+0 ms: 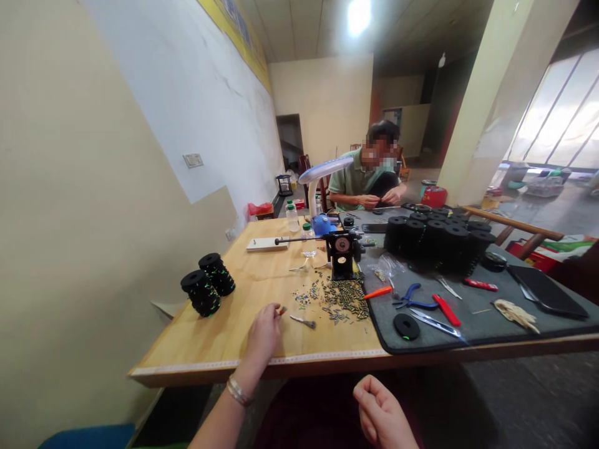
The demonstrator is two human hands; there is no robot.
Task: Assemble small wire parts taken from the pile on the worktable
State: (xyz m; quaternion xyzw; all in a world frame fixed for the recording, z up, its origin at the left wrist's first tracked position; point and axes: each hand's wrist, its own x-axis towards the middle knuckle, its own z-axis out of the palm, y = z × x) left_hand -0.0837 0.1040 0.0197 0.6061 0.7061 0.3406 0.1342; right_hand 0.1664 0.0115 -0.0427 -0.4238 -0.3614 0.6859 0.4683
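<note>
My left hand (264, 330) rests over the wooden tabletop near its front edge, fingers pinched together. A small brownish thing shows at its fingertips, too small to name. To its right lies a small brush (304, 321), and beyond are a pile of tiny dark-and-gold cylindrical parts (349, 296) and loose bluish bits (306, 293). My right hand (381, 405) is held low in front of the table edge, its fingers curled with thumb against forefinger. Whatever it may hold is hidden. Behind the pile stands a black hand-cranked device (342, 255) with a round dial.
Two black spools (201, 293) stand at left. A lamp (322, 223) and bottles (292, 218) are behind. On the grey mat (384, 330) lie blue pliers (414, 298), scissors (435, 321), an orange tool (378, 292) and many black spools (430, 240). A person (358, 181) sits opposite, hands together.
</note>
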